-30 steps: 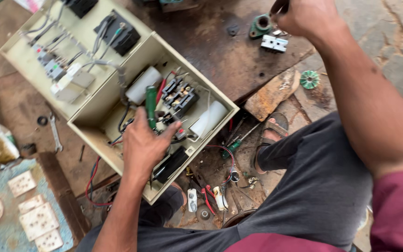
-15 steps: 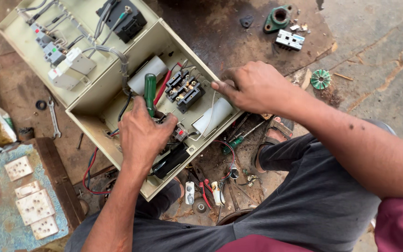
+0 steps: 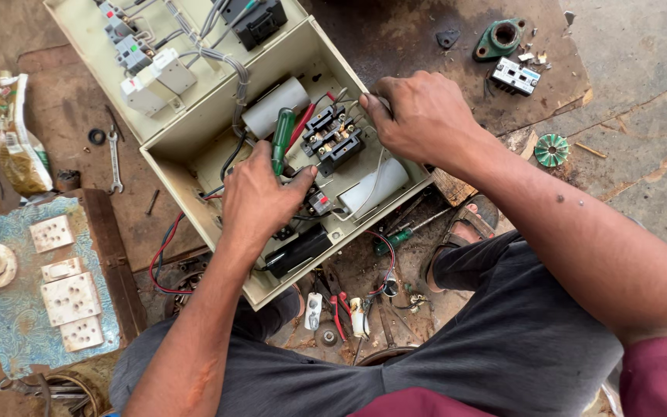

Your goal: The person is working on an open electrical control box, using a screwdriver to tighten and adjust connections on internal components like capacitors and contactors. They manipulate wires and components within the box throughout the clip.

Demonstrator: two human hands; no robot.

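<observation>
An open cream metal electrical box (image 3: 187, 166) lies on the ground, its lid folded back at the upper left. Inside are two white cylindrical capacitors (image 3: 275, 106), a black contactor block (image 3: 333, 137) and a black cylinder. My left hand (image 3: 260, 199) rests inside the box and grips a green-handled screwdriver (image 3: 282, 135) that points up. My right hand (image 3: 418, 116) sits at the box's right edge, fingers pinched on a small piece or wire end next to the contactor; what it pinches is too small to tell.
A small spanner (image 3: 114, 158) and a packet (image 3: 15, 147) lie to the left, and a board with white sockets (image 3: 63, 289) at lower left. A green flanged part (image 3: 499, 37), a grey terminal block (image 3: 516, 76) and a green disc (image 3: 552, 150) lie upper right. Pliers and small parts sit between my knees.
My right hand came down from the upper right to the box's right edge by the contactor. My left hand stayed in the box on the screwdriver.
</observation>
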